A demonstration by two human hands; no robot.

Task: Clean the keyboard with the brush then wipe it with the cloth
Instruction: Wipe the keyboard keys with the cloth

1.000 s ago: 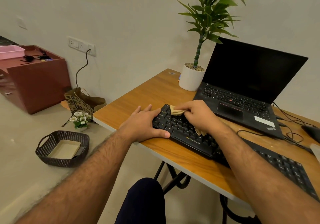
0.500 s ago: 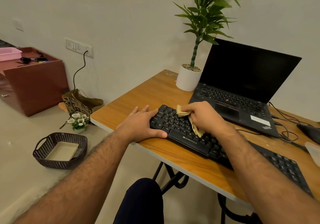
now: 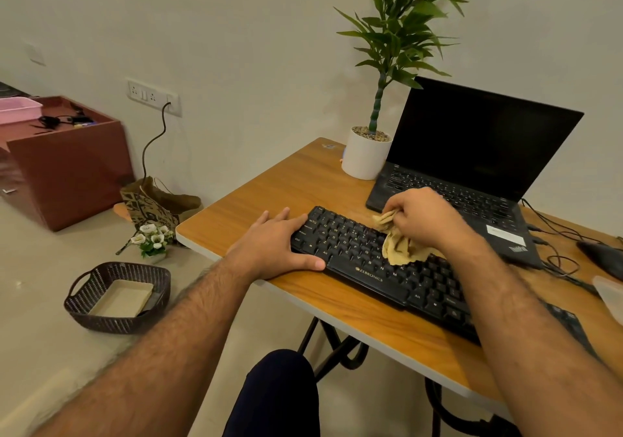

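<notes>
Head view: right hand (image 3: 426, 219) has its grip clamped on a crumpled tan cloth (image 3: 399, 246), fingers curled round its upper end, the bunch draping onto the middle keys of the black keyboard (image 3: 364, 268); left hand (image 3: 274, 249) lies flat with fingers apart, pressing the keyboard's left end, thumb along its front edge; keyboard lies slantwise on the wooden bench (image 3: 269, 187); behind it, an open laptop (image 3: 478, 153), dark-screened; a potted plant (image 3: 369, 153) stands just beside the laptop's left edge.
</notes>
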